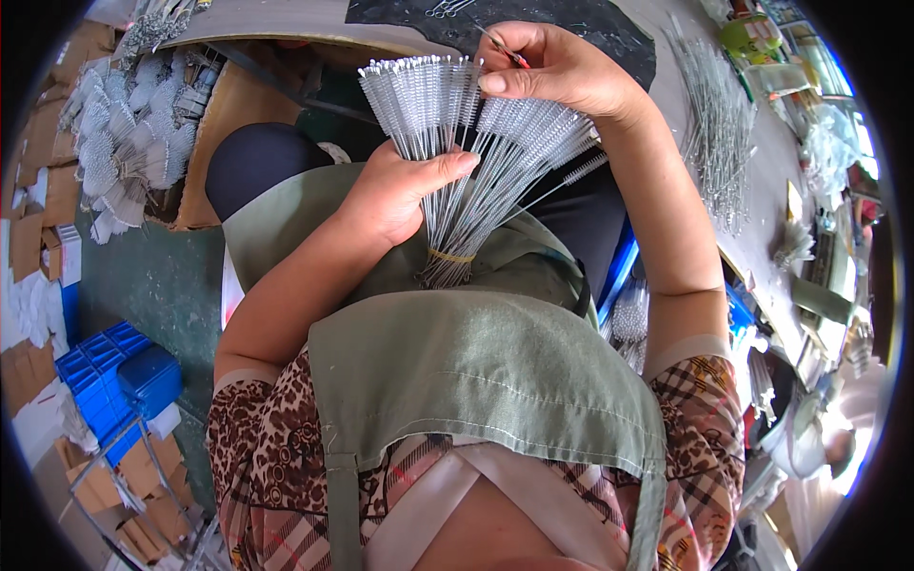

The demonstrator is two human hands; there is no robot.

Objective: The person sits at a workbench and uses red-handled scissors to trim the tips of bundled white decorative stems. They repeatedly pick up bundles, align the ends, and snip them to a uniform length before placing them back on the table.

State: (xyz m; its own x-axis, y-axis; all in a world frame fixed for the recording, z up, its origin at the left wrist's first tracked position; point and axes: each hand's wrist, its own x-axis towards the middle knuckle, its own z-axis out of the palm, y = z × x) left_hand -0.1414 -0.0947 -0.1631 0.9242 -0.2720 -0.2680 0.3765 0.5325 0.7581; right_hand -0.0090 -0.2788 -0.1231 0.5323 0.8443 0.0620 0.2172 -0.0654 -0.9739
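My left hand (405,190) is closed round a fanned bundle of thin wire brushes (452,205). Their white-tipped bristle heads point up and away from me, and a yellow band ties the stems low down, over my lap. The fan parts into a left and a right cluster, and one brush (586,169) sticks out at the right. Above the gap, my right hand (547,71) pinches a small, thin pointed tool (517,57) with dark and red parts. The fingers hide most of it, so its exact kind is unclear. The thumb is close to the bristle tips.
On the table, a dark mat (609,33) bears a few looped wire pieces (447,8); loose wire brushes (719,143) lie to the right. A cardboard box (214,162) stands at left beside many bundled brushes (124,143). Blue crates (100,376) are on the lower left.
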